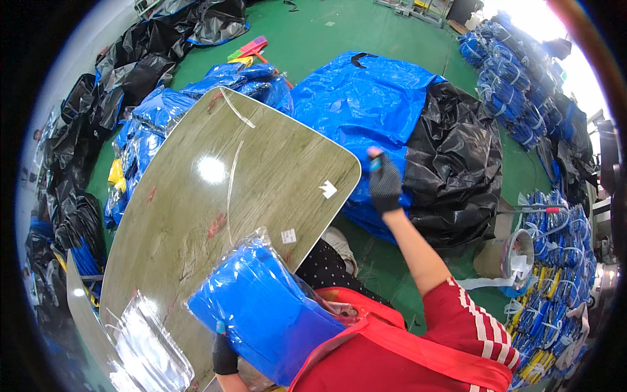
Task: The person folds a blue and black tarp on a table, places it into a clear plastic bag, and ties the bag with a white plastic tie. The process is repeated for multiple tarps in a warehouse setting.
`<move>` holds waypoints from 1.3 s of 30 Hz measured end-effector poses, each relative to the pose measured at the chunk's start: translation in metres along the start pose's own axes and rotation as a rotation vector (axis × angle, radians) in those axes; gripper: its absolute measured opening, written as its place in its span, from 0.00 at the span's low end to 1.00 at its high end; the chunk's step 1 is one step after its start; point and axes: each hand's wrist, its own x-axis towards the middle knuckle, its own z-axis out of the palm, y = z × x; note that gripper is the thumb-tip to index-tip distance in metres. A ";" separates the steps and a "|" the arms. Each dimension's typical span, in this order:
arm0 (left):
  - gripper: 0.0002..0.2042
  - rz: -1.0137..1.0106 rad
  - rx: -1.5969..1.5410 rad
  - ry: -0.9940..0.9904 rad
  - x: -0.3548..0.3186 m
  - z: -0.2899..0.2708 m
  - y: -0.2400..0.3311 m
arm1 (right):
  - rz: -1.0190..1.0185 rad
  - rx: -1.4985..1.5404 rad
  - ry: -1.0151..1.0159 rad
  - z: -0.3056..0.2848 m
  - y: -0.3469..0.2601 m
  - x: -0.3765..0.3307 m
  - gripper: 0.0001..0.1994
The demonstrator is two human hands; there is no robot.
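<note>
On table (215, 196), your left hand (224, 356) gripped soft, slippery blue bag (261, 313); right hand (384, 181) raised, fingers' state unclear.

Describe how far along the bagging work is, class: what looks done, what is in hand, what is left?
Done: heaps of bagged blue bundles lie on the green floor. In hand: the left hand steadies a clear bag of blue goods on the wooden table; the gloved right hand is raised over the table's edge. Left: empty clear bags wait on the table, and loose blue and yellow bundles sit at right.
</note>
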 end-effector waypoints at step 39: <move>0.20 0.618 1.484 0.120 -0.106 -0.019 0.281 | -0.474 0.611 -1.723 -0.044 -0.195 -0.150 0.16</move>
